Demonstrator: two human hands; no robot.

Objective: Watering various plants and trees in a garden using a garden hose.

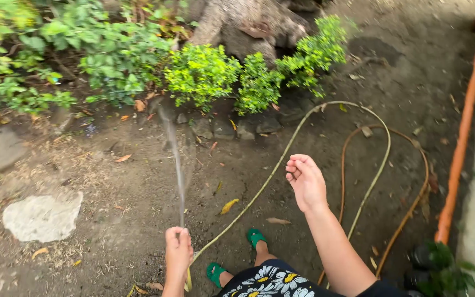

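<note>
The yellow hose (pixel 281 157) loops across the bare dirt ground (pixel 127 187), its end clamped in the left hand (pixel 178 250), spraying water (pixel 178 165) toward green shrubs (pixel 204 74). Right hand (pixel 305 181) hangs loosely curled, holding nothing. An orange pipe (pixel 460 148) runs along the ground's right edge.

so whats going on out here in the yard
A person stands on bare dirt in green sandals. Their left hand grips the end of a yellowish garden hose, and a thin stream of water shoots forward toward the low green shrubs by the stone edging. Their right hand is raised, loosely curled and holding nothing. The hose loops across the ground to the right, near an orange pipe.
</note>
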